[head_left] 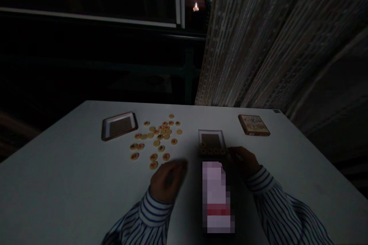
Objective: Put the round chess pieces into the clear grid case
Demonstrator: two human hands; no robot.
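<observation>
My left hand [168, 180] is above the table just in front of the scattered Chinese chess pieces [160, 136]. Its fingers are pinched together and slightly blurred; what lies between the fingertips is too dark to make out. These round wooden discs carry red or black characters, and some show a plain face. To the right, an open box tray [211, 132] holds several discs in a row along its near side, with one more above them at the left. My right hand [244, 159] has its curled fingertips at the tray's near right corner, gripping its edge.
An open box half [120, 125] lies at the left of the white table [71, 183]. A flat printed box [254, 125] sits at the far right. Between my forearms is a pixelated pale pink oblong [215, 195]. String curtains [244, 38] hang beyond the table's back edge.
</observation>
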